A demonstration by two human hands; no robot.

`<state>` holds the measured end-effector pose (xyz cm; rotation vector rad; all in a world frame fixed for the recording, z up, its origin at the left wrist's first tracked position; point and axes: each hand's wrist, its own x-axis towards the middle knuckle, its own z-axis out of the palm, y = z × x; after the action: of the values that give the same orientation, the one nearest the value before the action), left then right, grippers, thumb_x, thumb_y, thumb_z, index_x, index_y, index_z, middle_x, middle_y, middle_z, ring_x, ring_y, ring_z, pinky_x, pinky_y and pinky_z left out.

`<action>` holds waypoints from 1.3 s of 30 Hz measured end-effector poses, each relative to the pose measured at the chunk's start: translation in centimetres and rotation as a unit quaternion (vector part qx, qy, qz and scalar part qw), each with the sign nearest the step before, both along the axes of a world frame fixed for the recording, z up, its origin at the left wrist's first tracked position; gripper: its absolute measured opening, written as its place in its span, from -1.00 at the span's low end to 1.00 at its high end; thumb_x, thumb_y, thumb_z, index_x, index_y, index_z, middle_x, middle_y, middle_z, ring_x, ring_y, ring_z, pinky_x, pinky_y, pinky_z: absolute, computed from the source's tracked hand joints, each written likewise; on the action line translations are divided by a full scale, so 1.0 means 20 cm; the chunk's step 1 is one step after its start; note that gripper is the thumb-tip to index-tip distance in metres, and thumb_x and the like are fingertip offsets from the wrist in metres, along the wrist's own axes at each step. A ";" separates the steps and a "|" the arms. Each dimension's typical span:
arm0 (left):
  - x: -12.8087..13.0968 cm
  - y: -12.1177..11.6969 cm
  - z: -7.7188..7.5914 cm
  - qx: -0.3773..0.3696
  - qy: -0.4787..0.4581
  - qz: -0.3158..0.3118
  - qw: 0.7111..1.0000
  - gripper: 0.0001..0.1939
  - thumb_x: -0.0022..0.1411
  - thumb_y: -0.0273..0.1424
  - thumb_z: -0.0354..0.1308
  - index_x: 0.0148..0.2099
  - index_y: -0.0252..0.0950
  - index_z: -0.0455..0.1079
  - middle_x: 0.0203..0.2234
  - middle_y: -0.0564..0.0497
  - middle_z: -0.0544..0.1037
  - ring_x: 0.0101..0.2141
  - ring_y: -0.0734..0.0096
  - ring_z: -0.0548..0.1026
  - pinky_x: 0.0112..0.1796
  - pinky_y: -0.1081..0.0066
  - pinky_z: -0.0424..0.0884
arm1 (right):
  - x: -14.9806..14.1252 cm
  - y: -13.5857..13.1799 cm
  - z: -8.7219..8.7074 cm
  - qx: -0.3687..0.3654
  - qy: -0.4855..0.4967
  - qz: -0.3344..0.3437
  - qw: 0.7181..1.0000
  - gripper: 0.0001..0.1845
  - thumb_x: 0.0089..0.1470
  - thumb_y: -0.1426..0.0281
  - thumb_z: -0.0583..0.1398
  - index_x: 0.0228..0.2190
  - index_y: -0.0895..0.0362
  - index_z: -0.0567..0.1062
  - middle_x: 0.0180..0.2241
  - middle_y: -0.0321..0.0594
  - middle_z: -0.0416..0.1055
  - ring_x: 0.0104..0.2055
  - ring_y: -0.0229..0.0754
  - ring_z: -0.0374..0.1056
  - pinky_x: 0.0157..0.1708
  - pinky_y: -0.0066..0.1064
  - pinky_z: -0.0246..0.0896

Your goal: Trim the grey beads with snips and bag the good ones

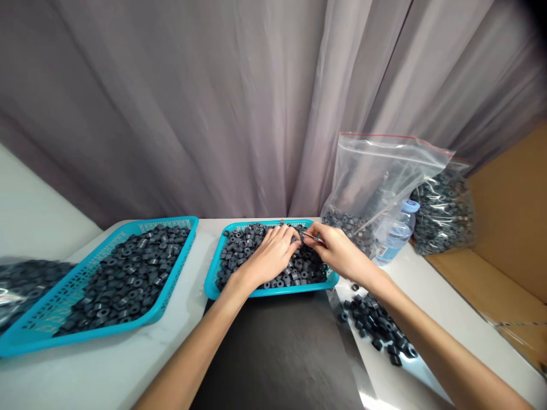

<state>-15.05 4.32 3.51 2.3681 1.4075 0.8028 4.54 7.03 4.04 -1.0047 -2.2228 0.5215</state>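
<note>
My left hand (273, 249) is over the middle blue basket (212, 273), thumb and fingers pinched together around what looks like a small dark grey ring, mostly hidden. Close on its right, my right hand (337, 246) grips a thin metal tool (312, 236) whose tip points at the left fingertips; its exact kind is too small to tell. Below both hands, the basket is full of short, dark grey ring-shaped pieces (239, 250) with holes through them.
Left stands a larger blue basket (168, 296) of similar rings, beside a clear bag (17, 285). Loose rings (380, 327) lie on the table under my right forearm. Behind are a zip bag (376, 165), a water bottle (395, 233), another filled bag (447, 210) and a cardboard box (508, 216).
</note>
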 end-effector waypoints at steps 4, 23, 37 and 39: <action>0.00 0.02 0.04 -0.010 -0.067 0.022 0.997 -0.80 0.44 -0.25 -0.14 -0.16 -0.17 0.27 -0.16 -0.01 0.41 -0.03 0.21 0.35 0.10 0.18 0.19 | 0.03 -0.03 0.05 -0.012 -0.019 0.007 1.000 -0.92 0.21 0.40 0.11 -0.36 0.10 0.35 -0.45 -0.31 0.37 -0.44 -0.24 0.21 -0.36 -0.41 0.06; -0.05 0.08 0.13 -0.058 -0.497 0.152 0.852 -0.71 0.23 -0.23 0.05 -0.48 -0.23 0.17 -0.59 0.14 0.25 -0.61 0.56 0.15 -0.62 0.57 0.05 | -0.16 -0.20 -0.02 0.017 0.008 0.130 0.991 -0.82 0.19 0.54 0.13 -0.16 0.09 0.38 -0.16 -0.20 0.40 -0.23 -0.22 0.33 -0.23 -0.40 0.23; -0.10 0.07 0.15 -0.184 -0.710 0.121 0.669 -0.71 0.26 -0.45 0.17 -0.47 -0.28 0.18 -0.66 0.23 0.22 -0.75 0.73 0.05 -0.75 0.66 -0.04 | -0.15 -0.17 -0.05 0.071 0.065 0.048 0.994 -0.96 0.29 0.37 0.11 -0.24 0.06 0.32 -0.24 -0.24 0.40 -0.29 -0.20 0.33 -0.32 -0.41 0.16; -0.13 0.08 0.14 -0.197 -0.740 0.137 0.629 -0.82 0.30 -0.45 0.16 -0.38 -0.31 0.30 -0.57 0.17 0.34 -0.69 0.71 0.19 -0.69 0.66 0.14 | -0.15 -0.16 -0.06 0.074 0.066 0.037 0.994 -0.94 0.30 0.34 0.11 -0.25 0.06 0.33 -0.24 -0.23 0.40 -0.30 -0.19 0.33 -0.33 -0.40 0.16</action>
<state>-17.68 5.89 6.38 0.5074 0.8728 1.6488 1.51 3.74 2.89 -0.7905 -2.1524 0.4353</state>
